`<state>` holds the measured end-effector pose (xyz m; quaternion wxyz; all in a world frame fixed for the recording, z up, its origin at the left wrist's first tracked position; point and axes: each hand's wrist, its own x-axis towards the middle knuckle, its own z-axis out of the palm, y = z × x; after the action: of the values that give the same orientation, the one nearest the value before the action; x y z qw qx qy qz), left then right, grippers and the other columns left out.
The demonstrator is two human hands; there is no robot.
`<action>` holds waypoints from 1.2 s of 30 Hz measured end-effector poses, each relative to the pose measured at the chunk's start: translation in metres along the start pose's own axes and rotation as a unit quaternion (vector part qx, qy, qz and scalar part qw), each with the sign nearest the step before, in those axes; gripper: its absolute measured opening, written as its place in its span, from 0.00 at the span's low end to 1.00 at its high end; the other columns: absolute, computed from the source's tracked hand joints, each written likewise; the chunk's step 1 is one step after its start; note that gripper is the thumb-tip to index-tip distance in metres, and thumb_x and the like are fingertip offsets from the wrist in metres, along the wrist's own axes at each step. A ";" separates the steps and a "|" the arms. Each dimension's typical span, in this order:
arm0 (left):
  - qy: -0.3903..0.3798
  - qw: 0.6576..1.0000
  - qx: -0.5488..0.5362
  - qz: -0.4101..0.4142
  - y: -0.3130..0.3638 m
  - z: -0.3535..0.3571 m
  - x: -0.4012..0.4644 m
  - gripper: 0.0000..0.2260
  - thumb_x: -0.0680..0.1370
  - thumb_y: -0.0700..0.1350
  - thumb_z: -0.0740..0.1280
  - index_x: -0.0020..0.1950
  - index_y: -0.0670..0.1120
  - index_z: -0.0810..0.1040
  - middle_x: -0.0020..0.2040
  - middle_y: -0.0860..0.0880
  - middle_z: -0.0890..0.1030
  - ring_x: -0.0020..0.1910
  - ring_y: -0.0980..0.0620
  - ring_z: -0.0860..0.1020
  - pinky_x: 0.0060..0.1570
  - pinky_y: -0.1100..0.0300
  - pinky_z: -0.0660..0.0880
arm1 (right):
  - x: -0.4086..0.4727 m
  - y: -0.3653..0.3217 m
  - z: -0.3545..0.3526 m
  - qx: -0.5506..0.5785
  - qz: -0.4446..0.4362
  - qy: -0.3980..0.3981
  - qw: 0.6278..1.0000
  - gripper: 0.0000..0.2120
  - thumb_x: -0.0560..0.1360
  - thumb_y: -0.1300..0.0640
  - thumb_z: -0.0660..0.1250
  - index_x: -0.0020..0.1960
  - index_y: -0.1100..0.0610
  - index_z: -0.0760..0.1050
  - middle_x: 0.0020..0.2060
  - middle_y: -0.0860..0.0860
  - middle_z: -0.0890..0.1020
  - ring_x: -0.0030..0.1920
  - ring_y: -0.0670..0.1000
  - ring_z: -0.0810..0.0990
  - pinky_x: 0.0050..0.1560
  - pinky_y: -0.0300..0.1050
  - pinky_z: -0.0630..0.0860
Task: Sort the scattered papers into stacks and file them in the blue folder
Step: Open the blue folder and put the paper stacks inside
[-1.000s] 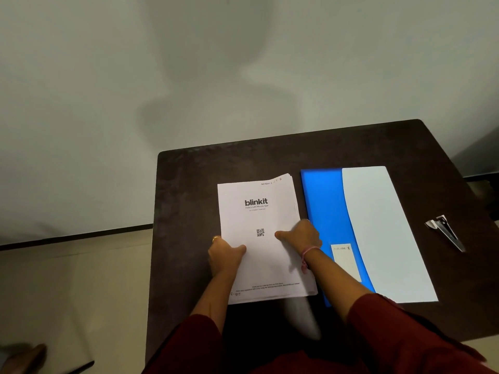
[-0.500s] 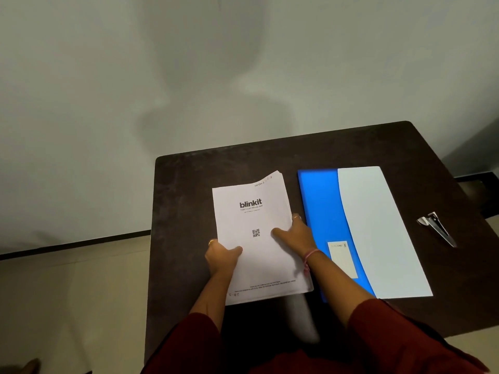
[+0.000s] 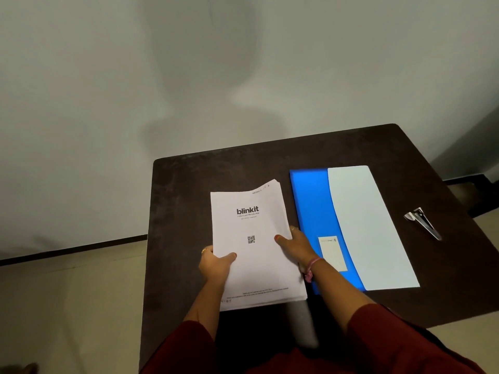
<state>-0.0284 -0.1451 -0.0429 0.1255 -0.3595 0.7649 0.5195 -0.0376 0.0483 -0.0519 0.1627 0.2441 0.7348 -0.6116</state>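
Hands (image 3: 216,265) (image 3: 295,245) grip flat rectangular paper stack (image 3: 253,255).

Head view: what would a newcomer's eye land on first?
The white paper stack with the blinkit logo, mid-table, gripped by the left hand and right hand at its sides. Beside it to the right lies the bright blue folder, with a metal clip further right.

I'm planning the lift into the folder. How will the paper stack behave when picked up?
The stack is probably floppy: thin loose sheets, so it may sag if held at one end. Its far corners are already fanned, so sheets could slide apart. The left hand and right hand grip opposite edges, which should steady it.
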 end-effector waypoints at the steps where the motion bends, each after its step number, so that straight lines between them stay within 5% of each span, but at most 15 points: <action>1: -0.004 1.000 -0.008 0.002 -0.001 0.000 -0.002 0.22 0.67 0.36 0.75 0.59 0.38 0.72 0.53 0.42 0.80 0.50 0.43 0.79 0.54 0.49 0.77 | -0.001 0.002 -0.002 0.007 -0.002 -0.001 1.000 0.17 0.77 0.57 0.66 0.65 0.58 0.71 0.57 0.54 0.78 0.53 0.51 0.76 0.55 0.44 0.74; 10: -0.047 0.990 -0.133 0.028 -0.001 0.014 -0.028 0.16 0.72 0.38 0.72 0.57 0.41 0.72 0.48 0.46 0.82 0.44 0.50 0.81 0.39 0.59 0.77 | -0.011 0.007 -0.044 0.094 -0.027 -0.014 0.995 0.14 0.77 0.59 0.67 0.62 0.57 0.73 0.56 0.54 0.80 0.52 0.53 0.80 0.52 0.45 0.77; 17: -0.073 0.983 -0.165 0.039 0.016 0.049 -0.048 0.07 0.79 0.46 0.65 0.51 0.43 0.77 0.44 0.47 0.83 0.41 0.50 0.80 0.46 0.54 0.76 | -0.015 0.009 -0.106 0.148 -0.008 -0.020 0.989 0.11 0.77 0.60 0.67 0.58 0.54 0.74 0.49 0.49 0.82 0.45 0.48 0.81 0.39 0.37 0.79; 21: -0.052 0.992 -0.116 0.011 0.025 0.080 -0.064 0.12 0.81 0.49 0.58 0.42 0.46 0.73 0.41 0.46 0.78 0.39 0.50 0.75 0.41 0.56 0.71 | -0.011 0.018 -0.152 0.151 0.014 -0.008 0.988 0.14 0.76 0.58 0.68 0.61 0.56 0.75 0.54 0.56 0.82 0.53 0.59 0.81 0.54 0.55 0.79; 27: -0.074 0.997 0.005 0.019 0.024 0.125 -0.088 0.12 0.76 0.38 0.63 0.36 0.50 0.66 0.39 0.47 0.71 0.42 0.49 0.70 0.43 0.57 0.67 | -0.005 0.037 -0.217 0.159 0.050 0.014 0.986 0.11 0.77 0.61 0.66 0.59 0.58 0.74 0.51 0.57 0.83 0.49 0.59 0.82 0.48 0.53 0.80; 29: -0.068 0.995 0.067 0.037 0.027 0.136 -0.095 0.03 0.76 0.40 0.65 0.44 0.45 0.72 0.44 0.45 0.74 0.44 0.48 0.73 0.45 0.58 0.70 | 0.000 0.042 -0.235 0.161 0.059 0.014 0.985 0.10 0.77 0.62 0.66 0.58 0.58 0.75 0.50 0.56 0.83 0.47 0.57 0.82 0.44 0.50 0.81; 32: -0.057 0.987 0.144 0.042 0.028 0.157 -0.093 0.18 0.75 0.45 0.68 0.61 0.38 0.73 0.57 0.41 0.76 0.54 0.43 0.77 0.55 0.54 0.74 | 0.006 0.046 -0.258 0.168 0.070 0.008 0.983 0.07 0.77 0.64 0.64 0.54 0.56 0.75 0.48 0.55 0.83 0.43 0.55 0.82 0.37 0.46 0.82; 36: -0.041 0.977 0.205 0.040 0.030 0.183 -0.094 0.18 0.74 0.47 0.66 0.57 0.35 0.75 0.56 0.37 0.77 0.54 0.38 0.77 0.55 0.48 0.76 | 0.019 0.050 -0.276 0.160 0.080 0.006 0.984 0.08 0.78 0.64 0.64 0.56 0.58 0.73 0.48 0.57 0.82 0.44 0.56 0.81 0.43 0.50 0.80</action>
<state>-0.0156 0.0622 -0.0466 0.2069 -0.2738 0.8629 0.3709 -0.0090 0.3280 -0.0482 0.1655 0.3288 0.6066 -0.7047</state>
